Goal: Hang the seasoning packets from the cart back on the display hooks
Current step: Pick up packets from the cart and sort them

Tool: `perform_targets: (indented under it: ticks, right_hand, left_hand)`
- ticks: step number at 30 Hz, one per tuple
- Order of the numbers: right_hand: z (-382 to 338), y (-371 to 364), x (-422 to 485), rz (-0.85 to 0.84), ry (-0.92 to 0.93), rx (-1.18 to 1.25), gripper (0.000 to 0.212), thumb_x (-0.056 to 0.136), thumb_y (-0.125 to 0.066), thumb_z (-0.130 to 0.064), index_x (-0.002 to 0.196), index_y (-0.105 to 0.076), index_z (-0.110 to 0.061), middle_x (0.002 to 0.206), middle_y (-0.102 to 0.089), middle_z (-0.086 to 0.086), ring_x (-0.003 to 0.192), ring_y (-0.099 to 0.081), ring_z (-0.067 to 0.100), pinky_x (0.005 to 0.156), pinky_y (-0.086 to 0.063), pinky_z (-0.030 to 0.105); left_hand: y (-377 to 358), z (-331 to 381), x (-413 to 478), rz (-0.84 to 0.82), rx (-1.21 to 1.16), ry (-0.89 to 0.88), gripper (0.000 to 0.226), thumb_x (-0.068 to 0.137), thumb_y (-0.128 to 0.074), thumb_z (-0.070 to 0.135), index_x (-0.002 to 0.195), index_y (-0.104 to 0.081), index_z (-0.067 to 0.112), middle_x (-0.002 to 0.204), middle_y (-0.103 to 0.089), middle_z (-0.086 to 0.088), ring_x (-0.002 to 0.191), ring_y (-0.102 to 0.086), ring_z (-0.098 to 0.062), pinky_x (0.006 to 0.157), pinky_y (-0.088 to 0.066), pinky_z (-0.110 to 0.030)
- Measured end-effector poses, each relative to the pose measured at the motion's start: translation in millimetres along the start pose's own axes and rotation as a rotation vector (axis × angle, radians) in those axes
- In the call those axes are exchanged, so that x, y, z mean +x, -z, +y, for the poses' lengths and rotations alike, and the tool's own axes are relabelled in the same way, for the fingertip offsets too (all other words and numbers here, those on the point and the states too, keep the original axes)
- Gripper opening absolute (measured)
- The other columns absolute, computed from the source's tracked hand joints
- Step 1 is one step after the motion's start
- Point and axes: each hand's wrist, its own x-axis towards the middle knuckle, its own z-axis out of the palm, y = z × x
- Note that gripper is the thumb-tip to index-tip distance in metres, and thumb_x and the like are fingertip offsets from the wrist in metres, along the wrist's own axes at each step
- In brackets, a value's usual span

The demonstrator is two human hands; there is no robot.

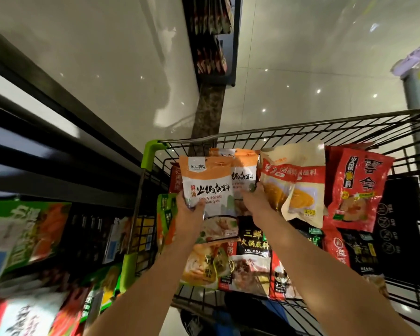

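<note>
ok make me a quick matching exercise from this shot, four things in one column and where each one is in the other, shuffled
Things:
1. orange-and-white packet
2. second orange-and-white packet
3. red packet
4. green corner guard

Places:
A. far left corner of the cart
B. gripped by the left hand
C. right side of the cart, leaning on other packets
D. held by the right hand

Pairs: 1-B, 2-D, 3-C, 4-A
</note>
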Motion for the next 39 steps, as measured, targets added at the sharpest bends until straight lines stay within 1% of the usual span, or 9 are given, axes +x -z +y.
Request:
perform_targets:
  ticks: [7,11,18,22,25,28,31,34,39]
  right_hand:
    - [-3,-9,5,0.105,0.111,-0.059,0.028,0.098,-0.059,-0.012,0.125,-0.064,-0.014,0.117,-0.069,0.006,0.099,-0.063,0.023,0.084,-0.056,0.039]
    - [0,4,-13,0.077,0.185,-0.031,0.03,0.104,-0.052,-0.014,0.134,-0.056,-0.017,0.115,-0.061,0.001,0.1,-0.055,0.02,0.081,-0.042,0.031]
    - [0,27,-74,0.133,0.37,-0.112,0.039,0.11,-0.044,-0.026,0.145,-0.044,-0.009,0.11,-0.055,0.017,0.098,-0.056,0.029,0.084,-0.045,0.04]
    - [-2,35,-106,0.193,0.367,-0.08,0.045,0.111,-0.042,-0.024,0.152,-0.039,-0.006,0.133,-0.058,0.013,0.126,-0.054,0.032,0.099,-0.042,0.036]
    - [3,35,-119,0.131,0.317,-0.063,0.034,0.108,-0.048,-0.029,0.138,-0.052,-0.012,0.109,-0.066,0.008,0.107,-0.065,0.031,0.087,-0.052,0.035]
    - [7,23,-131,0.014,0.229,-0.039,0.027,0.109,-0.046,-0.035,0.129,-0.049,-0.018,0.095,-0.052,-0.002,0.089,-0.056,0.016,0.075,-0.048,0.031]
    - [4,9,-139,-0.076,0.241,-0.124,0.038,0.108,-0.044,-0.041,0.13,-0.052,-0.011,0.107,-0.059,0.007,0.095,-0.059,0.025,0.082,-0.052,0.046]
    - [0,-1,-137,-0.149,0.259,-0.109,0.029,0.108,-0.046,-0.032,0.12,-0.058,-0.008,0.126,-0.062,0.025,0.111,-0.063,0.043,0.096,-0.051,0.058]
    - [-11,4,-98,-0.055,0.202,0.052,0.041,0.106,-0.051,-0.028,0.145,-0.053,-0.019,0.132,-0.056,0.001,0.112,-0.054,0.019,0.092,-0.045,0.034]
  left_hand:
    - [-3,-2,1,0.009,0.015,0.032,0.058,0.101,-0.064,0.027,0.152,-0.037,0.023,0.118,-0.065,0.004,0.093,-0.06,-0.015,0.084,-0.048,-0.032]
    - [3,0,-8,0.008,-0.008,0.018,0.051,0.101,-0.066,0.027,0.146,-0.043,0.026,0.108,-0.064,0.014,0.092,-0.062,-0.005,0.075,-0.05,-0.028]
    - [29,17,-39,0.111,0.006,-0.031,0.038,0.102,-0.063,0.024,0.136,-0.048,0.018,0.113,-0.066,-0.001,0.104,-0.066,-0.028,0.081,-0.055,-0.041]
    - [48,28,-54,0.139,0.059,-0.05,0.039,0.106,-0.054,0.019,0.143,-0.041,0.02,0.111,-0.061,-0.002,0.097,-0.059,-0.026,0.077,-0.045,-0.036]
    - [54,33,-60,0.06,0.036,-0.014,0.035,0.109,-0.049,0.024,0.143,-0.041,0.021,0.117,-0.065,-0.009,0.093,-0.062,-0.028,0.076,-0.048,-0.035]
    - [53,37,-72,-0.051,-0.12,0.023,0.035,0.111,-0.041,0.039,0.139,-0.047,0.019,0.118,-0.064,-0.006,0.094,-0.063,-0.019,0.074,-0.05,-0.031]
    - [51,34,-80,-0.15,-0.286,0.058,0.039,0.105,-0.05,0.05,0.135,-0.051,0.024,0.118,-0.07,-0.002,0.102,-0.071,-0.019,0.079,-0.06,-0.034]
    - [50,30,-75,-0.124,-0.237,0.012,0.046,0.097,-0.07,0.033,0.138,-0.051,0.019,0.123,-0.069,-0.002,0.104,-0.069,-0.015,0.067,-0.059,-0.019]
    - [47,28,-59,-0.032,-0.234,-0.006,0.041,0.094,-0.075,0.018,0.129,-0.053,0.013,0.11,-0.07,0.0,0.096,-0.069,-0.014,0.06,-0.055,-0.013]
